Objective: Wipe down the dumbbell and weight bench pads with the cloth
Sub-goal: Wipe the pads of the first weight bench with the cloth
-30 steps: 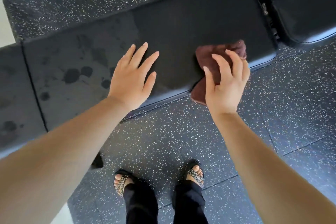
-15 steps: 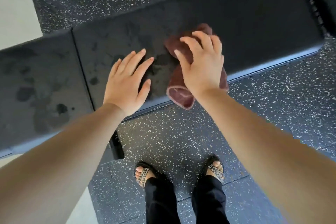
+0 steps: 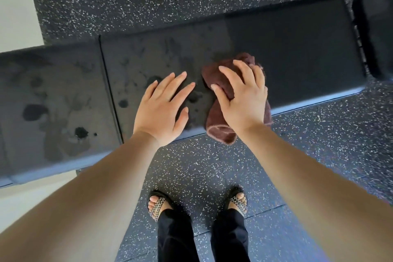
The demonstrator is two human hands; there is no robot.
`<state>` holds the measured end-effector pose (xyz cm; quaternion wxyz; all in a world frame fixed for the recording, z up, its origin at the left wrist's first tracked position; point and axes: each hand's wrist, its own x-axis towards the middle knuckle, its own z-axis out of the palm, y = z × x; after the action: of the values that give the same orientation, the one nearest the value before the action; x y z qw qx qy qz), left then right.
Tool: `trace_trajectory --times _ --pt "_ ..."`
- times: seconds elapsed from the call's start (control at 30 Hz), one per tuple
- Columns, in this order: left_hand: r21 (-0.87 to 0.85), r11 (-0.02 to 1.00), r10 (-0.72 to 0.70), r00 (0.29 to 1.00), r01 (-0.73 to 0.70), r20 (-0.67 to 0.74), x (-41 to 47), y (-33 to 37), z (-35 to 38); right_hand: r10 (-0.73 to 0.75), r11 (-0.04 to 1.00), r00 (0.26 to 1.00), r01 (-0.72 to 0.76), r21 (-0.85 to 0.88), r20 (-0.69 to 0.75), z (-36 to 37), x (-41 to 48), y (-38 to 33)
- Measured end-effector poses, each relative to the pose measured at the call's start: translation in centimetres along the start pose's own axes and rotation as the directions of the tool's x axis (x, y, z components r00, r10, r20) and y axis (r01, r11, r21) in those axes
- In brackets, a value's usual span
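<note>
The long black bench pad (image 3: 297, 53) runs across the view, dull and spotted with wet marks on its left part, darker and even on its right part. My right hand (image 3: 244, 100) presses a bunched maroon cloth (image 3: 219, 125) flat onto the pad's near edge, fingers spread on top of it; one end of the cloth hangs over the edge. Just left of the cloth, my left hand (image 3: 161, 108) rests palm down on the pad with its fingers straight. A second pad (image 3: 53, 83), also blotched, adjoins on the left across a narrow seam. No dumbbell is in view.
Another black pad (image 3: 378, 27) sits past the long pad's right end. Speckled dark rubber flooring (image 3: 191, 166) lies all around, with a pale floor strip (image 3: 17, 2) at the far left. My sandalled feet (image 3: 157, 204) stand close to the bench.
My right hand slid the cloth leftward along the pad, from near its right end to beside my left hand. The left hand stayed planted. The view shifted.
</note>
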<state>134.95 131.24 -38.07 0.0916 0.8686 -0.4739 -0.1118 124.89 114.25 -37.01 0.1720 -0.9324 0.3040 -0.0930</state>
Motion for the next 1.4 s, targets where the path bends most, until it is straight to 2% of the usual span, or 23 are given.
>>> trace_trajectory --times 0.2,0.43,0.8,0.93,1.03,1.13,1.27,1.4 --pt "-0.007 1.0 0.02 1.0 -0.02 -0.014 0.2 -0.1 0.4 0.071 0.997 0.997 -0.071 0.004 -0.029 1.0 5.4 -1.3" --pt "0.01 1.0 0.017 0.999 -0.017 0.046 0.3 -0.2 0.2 -0.022 0.999 1.0 0.022 0.023 0.005 0.3 0.5 -0.8" --pt "0.004 1.0 0.012 0.997 -0.012 0.082 0.5 -0.3 0.0 -0.005 1.0 0.999 0.004 0.031 0.035 0.7 3.1 -1.0" --pt "-0.034 0.999 0.004 0.995 -0.001 0.097 0.5 0.1 -0.7 -0.003 0.999 0.997 -0.001 0.049 0.074 0.9 7.0 -1.8" --pt "-0.147 0.987 -0.058 0.997 0.063 0.041 1.8 0.0 -1.6 0.012 0.999 0.997 -0.015 0.048 0.075 1.2 8.7 -2.0" --pt "-0.161 0.976 -0.155 0.987 0.146 -0.046 5.6 -2.0 -3.1 -0.014 0.998 0.999 0.011 0.068 0.046 0.9 6.9 -1.5" --pt "-0.088 0.96 -0.268 0.963 0.265 -0.026 11.0 -5.4 -4.0 -0.02 0.998 0.997 0.016 0.058 0.071 0.8 5.9 -0.7" --pt "0.006 0.916 -0.401 0.916 0.401 0.029 12.7 -6.1 -3.1 0.002 0.998 0.998 -0.007 0.065 0.063 1.7 10.5 -1.5"
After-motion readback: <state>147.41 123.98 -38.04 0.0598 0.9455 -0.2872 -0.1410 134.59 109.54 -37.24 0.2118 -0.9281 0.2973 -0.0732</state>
